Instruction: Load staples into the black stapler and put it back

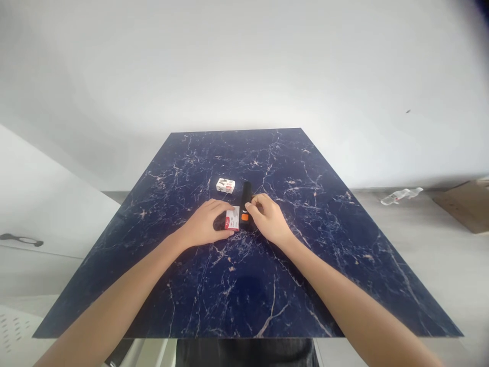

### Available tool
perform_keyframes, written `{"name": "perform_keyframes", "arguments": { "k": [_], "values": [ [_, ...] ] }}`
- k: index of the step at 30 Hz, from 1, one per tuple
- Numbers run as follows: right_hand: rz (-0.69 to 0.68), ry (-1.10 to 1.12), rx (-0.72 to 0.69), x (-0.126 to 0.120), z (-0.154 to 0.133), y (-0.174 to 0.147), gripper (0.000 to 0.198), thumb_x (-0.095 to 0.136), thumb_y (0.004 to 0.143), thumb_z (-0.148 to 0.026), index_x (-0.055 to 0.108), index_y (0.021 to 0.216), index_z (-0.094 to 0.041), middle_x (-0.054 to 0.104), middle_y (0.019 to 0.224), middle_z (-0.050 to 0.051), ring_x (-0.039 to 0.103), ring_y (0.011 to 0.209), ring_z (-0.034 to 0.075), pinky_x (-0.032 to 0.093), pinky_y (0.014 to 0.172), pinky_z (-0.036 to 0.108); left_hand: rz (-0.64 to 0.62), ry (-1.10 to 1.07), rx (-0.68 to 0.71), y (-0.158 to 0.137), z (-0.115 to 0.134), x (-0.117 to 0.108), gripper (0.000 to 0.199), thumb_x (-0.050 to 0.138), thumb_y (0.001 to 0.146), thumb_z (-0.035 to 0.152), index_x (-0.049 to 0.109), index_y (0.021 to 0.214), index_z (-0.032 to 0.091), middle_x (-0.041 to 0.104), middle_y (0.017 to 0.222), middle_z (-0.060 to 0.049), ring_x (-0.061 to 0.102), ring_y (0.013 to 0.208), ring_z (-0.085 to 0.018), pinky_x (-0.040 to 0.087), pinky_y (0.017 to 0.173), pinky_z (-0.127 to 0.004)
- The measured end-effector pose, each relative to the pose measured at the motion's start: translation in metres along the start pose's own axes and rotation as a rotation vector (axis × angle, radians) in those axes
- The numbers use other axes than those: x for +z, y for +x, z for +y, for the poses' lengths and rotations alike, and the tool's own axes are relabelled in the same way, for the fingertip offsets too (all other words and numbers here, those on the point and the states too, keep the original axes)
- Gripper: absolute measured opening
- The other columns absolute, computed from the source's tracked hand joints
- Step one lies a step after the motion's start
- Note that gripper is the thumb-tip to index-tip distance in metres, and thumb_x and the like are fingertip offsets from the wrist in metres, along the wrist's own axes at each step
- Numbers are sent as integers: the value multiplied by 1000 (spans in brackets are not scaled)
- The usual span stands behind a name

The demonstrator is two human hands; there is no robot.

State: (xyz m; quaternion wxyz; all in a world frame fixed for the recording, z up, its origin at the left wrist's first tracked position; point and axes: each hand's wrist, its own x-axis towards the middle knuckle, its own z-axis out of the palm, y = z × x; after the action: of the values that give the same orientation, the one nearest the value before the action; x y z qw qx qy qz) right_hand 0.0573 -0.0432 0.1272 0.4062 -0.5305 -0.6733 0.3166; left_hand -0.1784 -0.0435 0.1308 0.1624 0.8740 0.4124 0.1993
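My left hand point(208, 223) grips a small red and white carton point(232, 219), thumb at its near edge and fingers at its far edge. Just right of the carton lies a black stapler point(246, 192) with an orange part near its front end. My right hand point(268, 218) is closed at the stapler's right side, thumb and index finger pinched on it. Whether a tiny piece sits between those fingertips is hidden. Beyond the left hand rests a white box point(225, 185) with dark pictures and red print, touched by neither hand.
A dark blue marble-patterned table point(244, 285) carries these things and ends near a pale wall point(244, 66). On the floor to the right lie clear plastic bottles point(401, 196) and a cardboard box point(464, 205). At left is a white cabinet with a dark handle point(22, 239).
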Motion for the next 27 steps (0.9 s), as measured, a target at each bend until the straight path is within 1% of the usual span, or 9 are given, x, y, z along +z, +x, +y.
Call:
{"name": "perform_keyframes", "arguments": {
  "k": [4,8,11,13,16,19,21,24,27],
  "values": [
    [-75,43,57,-3,1,0,19,56,91,-39,53,78,-25,66,81,-1,57,69,18,43,67,32,1,4,-26,-1,2,3,60,78,83,49,58,135,26,65,131,-11,58,120,-33,48,101,-53],
    [-114,75,71,-5,0,-2,15,57,90,-37,54,81,-25,71,83,-2,56,63,17,41,62,31,-15,4,-59,-2,3,5,65,77,84,50,54,141,27,64,131,-11,58,118,-34,49,100,-55],
    [-121,80,66,-3,-2,-3,16,57,90,-37,53,80,-26,69,79,-2,56,63,18,41,62,31,1,-25,-14,-4,2,4,69,75,86,52,50,146,27,54,146,-12,51,132,-36,44,110,-57],
    [-105,69,67,-1,-3,-4,17,56,90,-38,52,79,-25,66,75,-3,56,63,18,41,63,31,57,-64,20,-5,0,2,63,66,94,52,47,149,28,44,156,-13,42,143,-35,37,118,-56],
    [-48,42,62,2,-5,-6,19,55,91,-38,51,77,-25,67,81,-1,58,69,19,42,67,31,173,-82,-85,-4,-6,-1,50,49,104,49,47,150,28,36,163,-10,32,152,-31,29,124,-54],
    [-36,25,51,4,-5,-7,20,54,91,-37,50,76,-24,69,87,-1,59,72,19,43,70,32,199,-82,-231,4,-20,-3,49,40,107,50,47,151,28,30,168,-7,25,157,-29,22,127,-55],
    [-44,25,54,4,-5,-6,19,55,90,-36,50,75,-25,67,81,-2,57,70,19,41,69,31,218,-109,-259,14,-33,-5,50,33,109,48,45,154,28,28,170,-5,24,157,-26,21,128,-52],
    [-42,53,65,3,-4,-5,20,56,90,-36,51,75,-24,65,78,-3,56,68,18,40,67,30,211,-70,-226,30,-46,-6,51,34,109,46,47,153,25,35,167,-7,28,156,-26,23,126,-51],
    [-57,63,73,2,-3,-4,21,56,90,-39,51,76,-24,64,76,-3,55,66,17,39,65,29,187,70,-143,37,-44,-5,44,45,104,47,63,137,23,58,149,-9,46,143,-30,31,120,-52]
  ]
}}
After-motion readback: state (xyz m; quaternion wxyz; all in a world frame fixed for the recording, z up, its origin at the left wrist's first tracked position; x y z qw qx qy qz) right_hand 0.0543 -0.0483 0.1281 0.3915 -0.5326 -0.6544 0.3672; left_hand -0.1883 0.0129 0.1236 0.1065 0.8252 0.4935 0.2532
